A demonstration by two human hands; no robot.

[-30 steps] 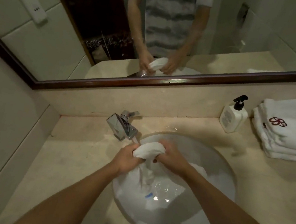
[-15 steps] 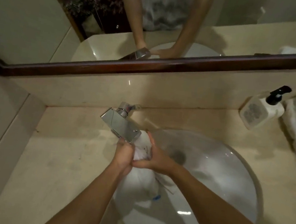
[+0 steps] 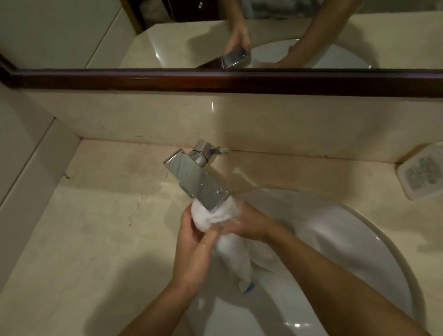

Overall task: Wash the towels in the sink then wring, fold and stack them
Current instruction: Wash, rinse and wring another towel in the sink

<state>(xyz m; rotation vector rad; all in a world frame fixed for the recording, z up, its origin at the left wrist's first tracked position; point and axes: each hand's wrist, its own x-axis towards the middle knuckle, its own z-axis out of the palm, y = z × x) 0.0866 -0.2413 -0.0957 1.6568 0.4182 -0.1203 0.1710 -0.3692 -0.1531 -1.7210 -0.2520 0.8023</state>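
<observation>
Under the shiny square metal tap [image 3: 198,183] in the middle of the frame, the left hand [image 3: 193,246] and right hand [image 3: 247,223] squeezed the soft wet white towel [image 3: 209,217], fingers curled round it. It looked heavy, floppy and easy to bunch up anywhere.

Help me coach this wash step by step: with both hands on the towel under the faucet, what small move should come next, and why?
Probably rub the bunched top between the hands under the spout. The left hand and right hand both grip the white towel right below the faucet, while its tail hangs into the sink, so the washing looks unfinished.
</observation>
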